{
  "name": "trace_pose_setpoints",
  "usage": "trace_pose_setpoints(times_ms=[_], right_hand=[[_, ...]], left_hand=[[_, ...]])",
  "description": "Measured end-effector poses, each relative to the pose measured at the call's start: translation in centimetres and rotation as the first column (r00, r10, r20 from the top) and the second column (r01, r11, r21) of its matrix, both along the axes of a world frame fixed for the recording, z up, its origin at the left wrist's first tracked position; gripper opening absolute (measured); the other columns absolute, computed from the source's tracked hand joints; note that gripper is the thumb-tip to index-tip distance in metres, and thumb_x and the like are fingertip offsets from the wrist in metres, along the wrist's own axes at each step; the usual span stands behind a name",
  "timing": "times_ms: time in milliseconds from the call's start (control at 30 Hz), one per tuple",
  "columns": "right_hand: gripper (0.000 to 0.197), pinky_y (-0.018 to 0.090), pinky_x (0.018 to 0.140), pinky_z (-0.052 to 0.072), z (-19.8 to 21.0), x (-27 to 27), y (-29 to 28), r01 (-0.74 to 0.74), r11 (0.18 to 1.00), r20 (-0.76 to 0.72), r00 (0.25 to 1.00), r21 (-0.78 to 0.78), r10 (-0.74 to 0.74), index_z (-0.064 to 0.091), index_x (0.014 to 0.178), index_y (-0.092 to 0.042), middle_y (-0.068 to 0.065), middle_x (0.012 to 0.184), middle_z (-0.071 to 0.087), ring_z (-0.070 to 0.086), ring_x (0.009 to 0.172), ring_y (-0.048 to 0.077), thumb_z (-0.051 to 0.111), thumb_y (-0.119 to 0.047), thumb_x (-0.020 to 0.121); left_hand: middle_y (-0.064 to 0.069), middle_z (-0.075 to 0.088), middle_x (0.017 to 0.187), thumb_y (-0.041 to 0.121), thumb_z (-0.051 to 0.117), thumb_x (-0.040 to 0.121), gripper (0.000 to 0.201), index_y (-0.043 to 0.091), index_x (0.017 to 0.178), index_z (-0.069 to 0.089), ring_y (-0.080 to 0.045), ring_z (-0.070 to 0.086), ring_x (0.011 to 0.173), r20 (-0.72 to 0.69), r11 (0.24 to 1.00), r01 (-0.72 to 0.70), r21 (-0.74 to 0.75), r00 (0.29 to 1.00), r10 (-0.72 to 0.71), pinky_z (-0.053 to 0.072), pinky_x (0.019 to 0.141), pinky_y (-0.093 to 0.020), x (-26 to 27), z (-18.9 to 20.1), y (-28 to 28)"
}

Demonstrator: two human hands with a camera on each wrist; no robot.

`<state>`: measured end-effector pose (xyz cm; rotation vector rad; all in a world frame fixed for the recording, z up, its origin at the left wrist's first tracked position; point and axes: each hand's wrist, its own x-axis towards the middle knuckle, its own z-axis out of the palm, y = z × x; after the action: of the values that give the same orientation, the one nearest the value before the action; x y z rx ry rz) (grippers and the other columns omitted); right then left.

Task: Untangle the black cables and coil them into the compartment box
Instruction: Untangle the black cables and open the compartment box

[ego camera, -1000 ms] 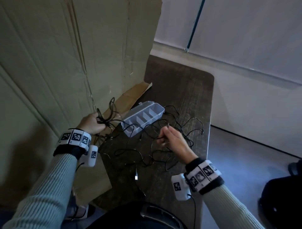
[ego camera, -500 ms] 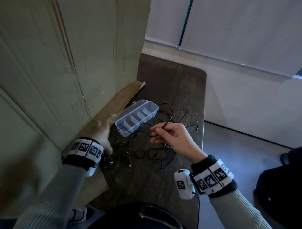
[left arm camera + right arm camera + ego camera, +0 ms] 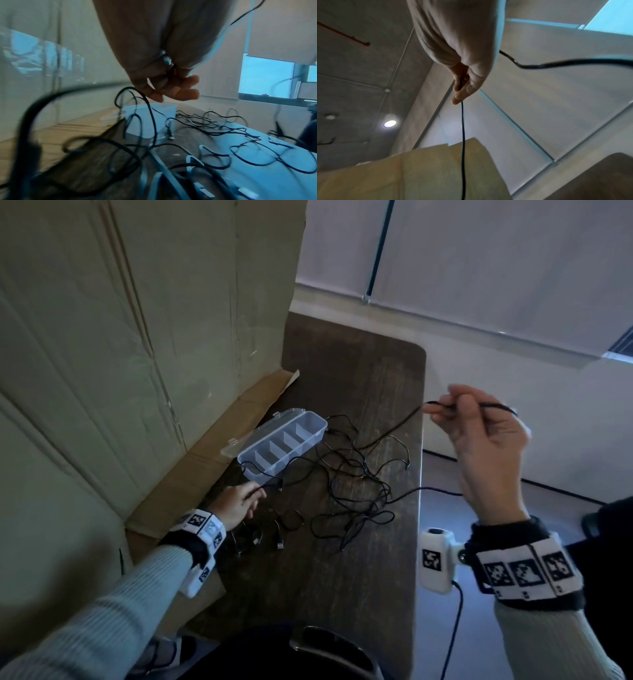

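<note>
The right hand [image 3: 486,446] was raised above the table's right edge, its fingers [image 3: 445,417] curled and pinching a thin black cable [image 3: 390,433] — the strand ran taut from the fingertips down and left into the tangle, and a second length of it looped behind the hand and dropped past the table edge. In the right wrist view the same cable [image 3: 462,135] hung straight down from the pinched fingertips [image 3: 458,97].

The left hand [image 3: 236,503] lay low near the table's left side, just in front of the box, thumb and fingers closed on another black cable end [image 3: 255,491]; the left wrist view showed a dark strand caught between the curled fingers [image 3: 181,86].

Between the 2 hands, the loose tangle of thin black cables [image 3: 356,484] sprawled over the dark wooden table [image 3: 342,594], several small plugs lying near the left wrist. The clear plastic compartment box [image 3: 284,445] sat open at the tangle's left edge, its lid folded back onto a brown cardboard flap [image 3: 191,474]; 1 strand draped over its near end, though its divided cells looked otherwise bare. A tall cardboard sheet [image 3: 137,320] stood along the left.
</note>
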<state>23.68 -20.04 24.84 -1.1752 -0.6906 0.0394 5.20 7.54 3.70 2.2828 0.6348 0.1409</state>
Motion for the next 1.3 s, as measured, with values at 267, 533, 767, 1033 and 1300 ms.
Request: trace_pose_setpoints(times_ms=[267,533,767,1033,1300], right_hand=[[0.015,0.024,0.077,0.055,-0.4,2.4,-4.4,0.059,0.998,-0.215,0.975,0.016,-0.054,0.060,0.099,-0.008,-0.004,0.078,0.067,0.070,0.079,0.018,0.047,-0.014,0.098],[0.020,0.027,0.074,0.058,-0.5,-0.7,-0.2,-0.140,0.976,-0.225,0.969,-0.169,0.100,0.061,0.104,-0.004,0.004,0.080,0.067,0.071,0.075,0.022,0.050,-0.017,0.093],[0.024,0.027,0.057,0.052,-0.1,-3.2,1.5,-0.327,0.843,-0.244,0.939,-0.426,0.241,0.054,0.118,0.003,0.005,0.068,0.060,0.060,0.053,0.017,0.041,-0.006,0.101],[0.057,0.023,0.064,0.043,-1.9,-3.5,3.0,-0.039,0.575,0.136,0.957,-0.817,0.257,0.035,0.142,-0.017,-0.009,0.065,0.052,0.049,0.057,0.002,0.062,-0.021,0.092],[0.029,0.026,0.061,0.039,-1.2,-3.5,3.1,-0.039,0.682,0.196,0.944,-0.730,0.265,0.064,0.077,-0.023,0.003,0.070,0.056,0.047,0.063,0.008,0.047,-0.025,0.101]], left_hand=[[-0.005,0.055,0.067,-0.002,0.042,0.097,0.027,0.014,0.080,0.055,-0.019,0.050,0.053,0.002,0.958,-0.255,-0.133,0.966,0.257,0.041,0.052,-0.018,-1.0,2.3,5.0],[-0.003,0.058,0.067,0.003,0.045,0.096,0.024,0.012,0.080,0.061,-0.017,0.054,0.060,-0.003,0.950,0.158,-0.270,0.986,-0.165,0.046,0.066,-0.031,3.4,8.6,0.5],[0.006,0.040,0.137,0.024,0.046,0.099,0.021,0.030,0.088,0.064,-0.001,0.038,0.129,0.362,0.941,0.320,-0.107,0.894,-0.263,0.032,0.100,-0.013,4.9,13.1,-4.7],[0.003,0.042,0.137,0.041,0.047,0.091,0.023,0.038,0.084,0.068,-0.003,0.041,0.127,0.560,0.866,0.474,-0.158,0.765,-0.317,0.035,0.104,-0.017,5.8,15.1,-7.2],[-0.004,0.043,0.139,0.024,0.060,0.091,0.028,0.018,0.114,0.045,-0.002,0.045,0.125,0.547,0.795,0.471,-0.383,0.809,-0.215,0.039,0.097,-0.016,6.0,14.6,-7.6]])
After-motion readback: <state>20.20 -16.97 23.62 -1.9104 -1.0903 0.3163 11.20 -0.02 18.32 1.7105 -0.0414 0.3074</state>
